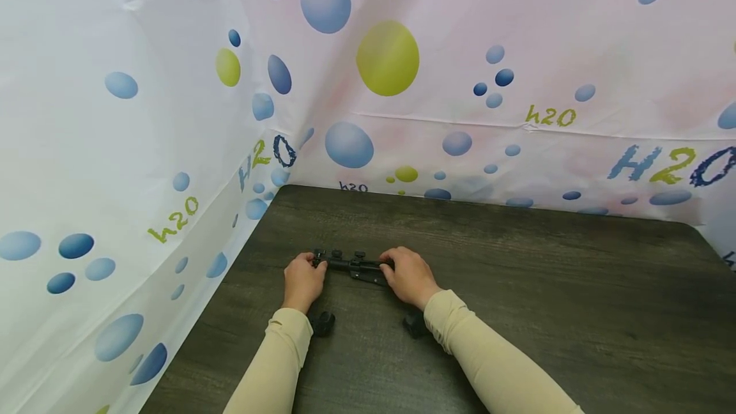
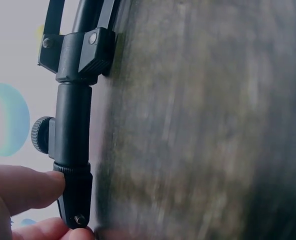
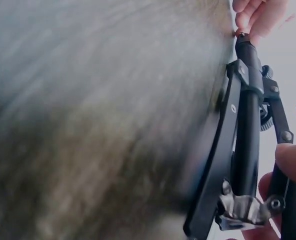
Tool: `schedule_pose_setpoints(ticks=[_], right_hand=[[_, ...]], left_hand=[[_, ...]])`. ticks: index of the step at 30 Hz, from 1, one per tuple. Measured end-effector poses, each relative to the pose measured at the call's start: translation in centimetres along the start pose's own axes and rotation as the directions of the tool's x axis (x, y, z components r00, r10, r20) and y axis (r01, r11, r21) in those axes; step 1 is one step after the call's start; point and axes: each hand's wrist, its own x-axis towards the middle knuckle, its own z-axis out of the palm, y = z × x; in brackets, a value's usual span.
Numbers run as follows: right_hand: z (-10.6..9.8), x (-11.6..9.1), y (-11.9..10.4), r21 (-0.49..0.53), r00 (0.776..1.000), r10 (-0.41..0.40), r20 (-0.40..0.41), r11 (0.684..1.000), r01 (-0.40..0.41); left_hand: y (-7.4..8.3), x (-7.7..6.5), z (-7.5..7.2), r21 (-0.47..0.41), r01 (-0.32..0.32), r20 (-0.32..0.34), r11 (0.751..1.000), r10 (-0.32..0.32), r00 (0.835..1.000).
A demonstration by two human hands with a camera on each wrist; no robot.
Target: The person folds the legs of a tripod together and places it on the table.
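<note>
A small black folding tripod (image 1: 344, 264) lies across the dark table between my two hands. My left hand (image 1: 303, 283) pinches its narrow head end, with thumb and fingertips around the tip beside a ribbed collar (image 2: 73, 170). At the other end, my right hand (image 1: 411, 276) grips a folded leg (image 3: 290, 205). In the left wrist view, a knurled knob (image 2: 41, 134) sticks out from the central tube. A shiny metal bracket (image 3: 240, 210) joins the legs near my right fingers. The right hand hides part of the leg end in the head view.
The dark wood-grain table (image 1: 546, 299) extends toward the right and the front. White sheeting with coloured dots (image 1: 388, 58) hangs behind it and along its left side. Black wrist-worn devices (image 1: 323, 323) sit beneath both wrists.
</note>
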Motion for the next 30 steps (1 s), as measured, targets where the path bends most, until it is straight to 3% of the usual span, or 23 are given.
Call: schedule_pose_setpoints(ticks=[14, 22, 30], right_hand=[[-2.8, -1.9, 1.2, 0.004, 0.993, -0.019, -0.118, 1.0, 0.019], [-4.3, -3.7, 2.2, -0.033, 0.988, -0.039, -0.149, 0.999, 0.035], [-4.7, -5.4, 2.8, -0.047, 0.985, -0.047, -0.168, 0.998, 0.04]], left_hand=[[0.0, 0.4, -0.5, 0.001, -0.028, 0.005, 1.0, 0.028, 1.0], [0.4, 0.1, -1.5, 0.029, -0.097, -0.003, 0.995, 0.098, 0.995], [0.8, -0.9, -2.0, 0.067, -0.194, 0.019, 0.979, 0.193, 0.981]])
